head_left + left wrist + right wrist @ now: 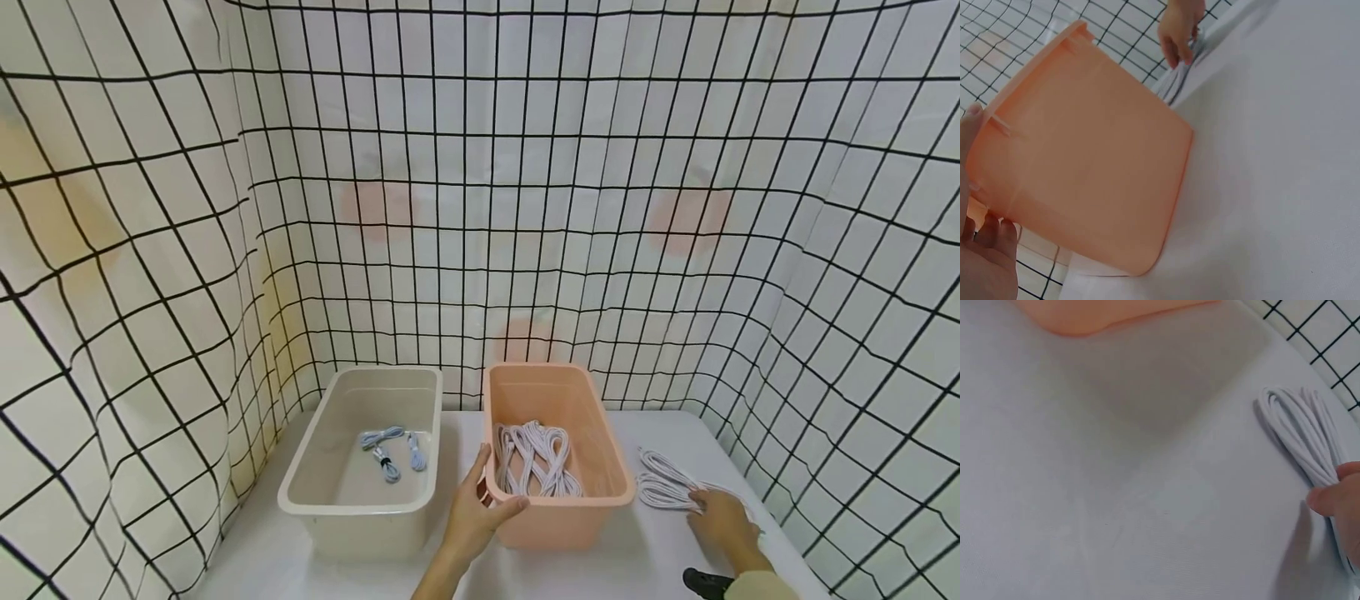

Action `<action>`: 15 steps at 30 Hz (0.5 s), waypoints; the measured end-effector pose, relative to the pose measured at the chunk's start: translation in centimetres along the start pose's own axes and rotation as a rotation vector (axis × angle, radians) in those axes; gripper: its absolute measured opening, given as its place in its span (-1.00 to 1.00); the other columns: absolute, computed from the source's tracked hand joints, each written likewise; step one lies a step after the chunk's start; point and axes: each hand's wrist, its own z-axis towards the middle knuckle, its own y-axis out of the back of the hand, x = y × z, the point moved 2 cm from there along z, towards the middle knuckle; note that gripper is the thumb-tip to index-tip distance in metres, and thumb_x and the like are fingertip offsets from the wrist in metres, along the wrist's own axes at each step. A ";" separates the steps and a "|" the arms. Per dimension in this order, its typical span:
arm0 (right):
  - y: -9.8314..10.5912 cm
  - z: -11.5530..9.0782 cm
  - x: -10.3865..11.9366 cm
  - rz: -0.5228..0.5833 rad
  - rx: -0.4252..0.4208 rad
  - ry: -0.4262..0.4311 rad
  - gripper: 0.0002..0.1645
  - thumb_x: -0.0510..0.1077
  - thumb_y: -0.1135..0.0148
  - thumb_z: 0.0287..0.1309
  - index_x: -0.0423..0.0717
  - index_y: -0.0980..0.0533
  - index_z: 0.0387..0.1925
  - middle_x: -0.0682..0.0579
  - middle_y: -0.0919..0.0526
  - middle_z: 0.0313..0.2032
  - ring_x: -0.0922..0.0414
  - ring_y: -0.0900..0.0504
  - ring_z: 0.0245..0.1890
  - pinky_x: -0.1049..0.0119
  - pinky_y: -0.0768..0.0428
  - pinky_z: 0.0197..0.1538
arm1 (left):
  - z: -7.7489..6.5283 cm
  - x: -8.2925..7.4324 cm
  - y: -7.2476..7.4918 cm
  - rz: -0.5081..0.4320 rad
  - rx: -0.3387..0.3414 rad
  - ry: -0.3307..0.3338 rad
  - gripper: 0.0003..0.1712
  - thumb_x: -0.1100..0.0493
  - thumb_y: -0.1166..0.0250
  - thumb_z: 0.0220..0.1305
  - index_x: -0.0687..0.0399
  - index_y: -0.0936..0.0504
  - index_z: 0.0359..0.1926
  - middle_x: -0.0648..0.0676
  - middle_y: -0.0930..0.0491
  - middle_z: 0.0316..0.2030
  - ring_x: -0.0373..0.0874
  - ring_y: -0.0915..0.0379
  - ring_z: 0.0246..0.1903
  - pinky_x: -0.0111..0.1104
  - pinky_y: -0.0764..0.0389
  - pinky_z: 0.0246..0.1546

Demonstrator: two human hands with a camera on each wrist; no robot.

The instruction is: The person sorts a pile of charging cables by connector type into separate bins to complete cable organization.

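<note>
My left hand [472,521] grips the near left corner of an orange plastic bin [558,529], its thumb on the front rim and fingers along the side. In the left wrist view the bin [1091,150] fills much of the picture, with fingers curled at its rim. Several coiled white cables [553,462] lie inside it. To the right of the bin, my right hand [722,527] pinches a looped bundle of white cable [663,483] around its middle. The right wrist view has thumb and finger closed on this cable [1300,431], its loops spreading toward the bin.
A cream bin [360,533] stands left of the orange one, with small bluish cable bundles [386,467] on its floor. Black netting [465,225] over white sheeting surrounds the white table [637,558] at the back and sides. A black object [705,583] sits by my right wrist.
</note>
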 end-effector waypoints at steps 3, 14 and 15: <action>-0.3 -0.3 -0.1 -0.032 0.024 -0.034 -0.52 -0.19 -0.40 0.13 -0.24 -0.64 0.11 -0.45 -0.51 0.20 -0.49 -0.39 0.20 -0.64 -0.30 -0.06 | -0.1 0.1 -0.1 0.005 -0.001 0.010 0.26 0.09 -0.66 0.07 0.05 -0.08 0.64 0.19 0.00 0.60 0.29 -0.14 0.45 -0.23 -0.39 0.33; -0.3 -0.2 0.3 -0.007 0.057 -0.059 -0.64 -0.21 -0.38 0.14 -0.24 -0.69 0.00 -0.43 -0.56 0.14 -0.48 -0.46 0.11 -0.56 -0.28 -0.07 | 0.0 0.0 0.0 0.006 0.000 -0.006 0.24 0.13 -0.65 0.09 0.08 -0.08 0.64 0.22 -0.01 0.60 0.29 -0.15 0.45 -0.20 -0.39 0.33; -0.2 -0.2 0.3 -0.003 0.063 -0.058 -0.64 -0.21 -0.38 0.14 -0.25 -0.68 -0.01 -0.43 -0.56 0.14 -0.48 -0.46 0.11 -0.56 -0.26 -0.07 | 0.0 -0.1 0.0 0.002 0.003 -0.011 0.23 0.14 -0.65 0.09 0.09 -0.08 0.64 0.23 0.00 0.60 0.29 -0.15 0.45 -0.20 -0.39 0.33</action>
